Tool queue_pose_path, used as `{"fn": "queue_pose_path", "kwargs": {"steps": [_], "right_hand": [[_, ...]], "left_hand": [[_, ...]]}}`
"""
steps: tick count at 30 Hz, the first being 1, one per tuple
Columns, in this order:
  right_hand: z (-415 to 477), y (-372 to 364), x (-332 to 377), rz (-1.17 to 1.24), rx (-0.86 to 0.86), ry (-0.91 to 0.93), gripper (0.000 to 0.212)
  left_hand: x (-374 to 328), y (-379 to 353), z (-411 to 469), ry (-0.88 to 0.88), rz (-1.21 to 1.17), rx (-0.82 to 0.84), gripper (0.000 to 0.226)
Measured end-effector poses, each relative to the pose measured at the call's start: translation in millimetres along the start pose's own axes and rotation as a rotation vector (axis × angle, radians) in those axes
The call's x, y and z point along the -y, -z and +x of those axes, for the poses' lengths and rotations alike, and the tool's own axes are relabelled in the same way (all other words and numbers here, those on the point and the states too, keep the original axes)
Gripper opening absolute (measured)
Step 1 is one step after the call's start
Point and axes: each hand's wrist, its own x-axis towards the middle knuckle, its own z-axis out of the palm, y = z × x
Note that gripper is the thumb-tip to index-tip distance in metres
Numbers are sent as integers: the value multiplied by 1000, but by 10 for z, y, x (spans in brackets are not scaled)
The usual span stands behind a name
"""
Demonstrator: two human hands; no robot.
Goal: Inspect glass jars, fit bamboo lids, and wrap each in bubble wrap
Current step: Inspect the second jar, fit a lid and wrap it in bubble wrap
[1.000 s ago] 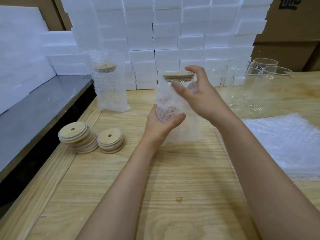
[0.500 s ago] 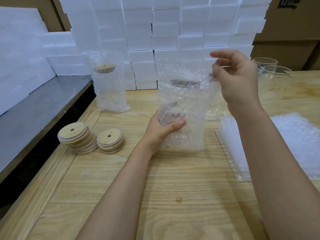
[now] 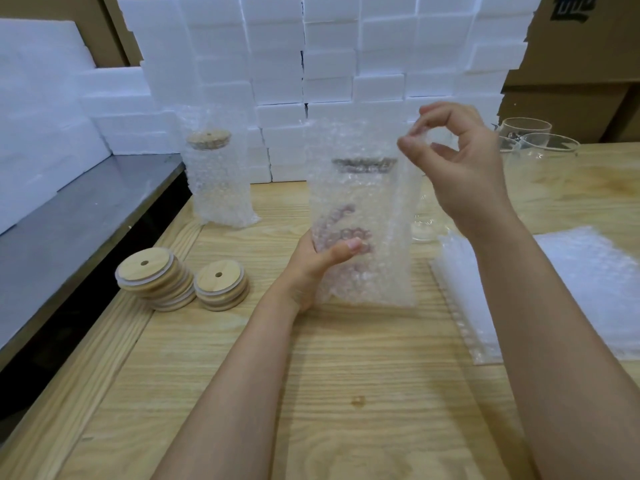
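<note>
Foam blocks are standing stacked along the back of the table, w/ boxes behind them at the R. A wrapped jar, lidded, is standing upright at back L, beside a grey shelf. A leaning lid stack & a 2nd stack are sitting just beside each other near the table's L edge. Bare glasses are standing at back R, w/ the R hand partly blocking them. Wrap sheets are lying flat at the R, the R forearm crossing over them.

Centre: the jar is standing upright inside wrap, long axis vertical, lid on top & level, the wrap reaching above it. L hand is gripping the jar low down, thumb across the front, fingers showing blurred through the bubbles. R hand is pinching the wrap's top R edge btw thumb & forefinger, other fingers loosely curled. The wrap's bottom is sitting at table level; can't tell if it's touching.
</note>
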Motion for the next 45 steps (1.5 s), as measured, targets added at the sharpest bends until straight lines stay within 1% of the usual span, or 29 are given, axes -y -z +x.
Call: {"fn": "queue_pose_path", "kwargs": {"steps": [1,2,3,4,5,6,7,8,9,10,13,14,16,17,18,20,23,25,27,28,29,31,33,35,36,38,41,43,45], "right_hand": [[-5,-40,-1,27,-48,14,16],[-7,-73,-10,80,-83,-7,26],[-6,-99,-23,141,-78,-64,42],[-6,-122,-52,188,-18,-146,63],[-16,-142,-96,202,96,-247,85],[-39,-158,-146,173,247,-343,105],[-83,-183,-201,124,406,-417,116],[-131,-220,-259,85,543,-454,113],[-183,-272,-319,80,632,-461,101],[-222,-326,-377,111,665,-460,91],[-266,-416,-476,239,620,-475,85],[-266,-423,-501,265,598,-472,84],[-267,-412,-555,303,574,-466,85],[-273,-404,-575,316,567,-456,87],[-281,-401,-588,327,559,-447,88],[-298,-400,-576,342,537,-439,79],[-316,-415,-578,342,436,-447,67],[-334,-451,-585,342,341,-453,71],[-358,-514,-573,308,226,-477,75],[-369,-549,-576,283,168,-487,76],[-380,-582,-582,255,121,-491,78],[-387,-640,-588,157,71,-482,91],[-386,-661,-568,69,73,-452,101],[-371,-644,-544,93,136,-446,99],[-358,-615,-529,117,195,-464,98],[-321,-520,-483,118,351,-497,100],[-253,-310,-404,122,574,-541,102],[-218,-189,-384,204,702,-559,87],[-198,-115,-387,278,804,-553,63]], "left_hand": [[-7,3,2,-5,-16,-11,101],[-14,11,5,-14,-27,-29,102],[-23,22,11,-25,-40,-52,99],[-36,30,15,-37,-54,-78,93],[-50,31,18,-49,-72,-109,87],[-61,36,22,-62,-91,-132,82],[-68,43,26,-78,-106,-138,76],[-75,49,25,-94,-105,-130,68],[-86,58,19,-106,-84,-118,60],[-97,64,10,-117,-45,-120,57],[-109,83,7,-128,54,-167,73],[-99,100,15,-127,68,-166,67],[-75,128,18,-135,99,-149,44],[-69,139,11,-137,127,-153,40],[-58,147,2,-140,163,-164,41],[-50,151,-7,-150,208,-204,51],[-49,131,15,-217,269,-288,59],[-28,118,40,-276,381,-451,69],[14,116,40,-415,552,-636,66],[53,115,43,-488,612,-646,57],[79,106,47,-526,652,-611,45],[115,78,55,-511,680,-531,26],[136,67,63,-484,664,-530,19],[128,69,73,-466,611,-541,14],[117,68,75,-439,563,-541,19],[71,63,66,-368,444,-510,37],[40,81,47,-312,349,-428,65],[49,100,49,-285,279,-387,64],[51,111,56,-257,224,-368,63]]}}
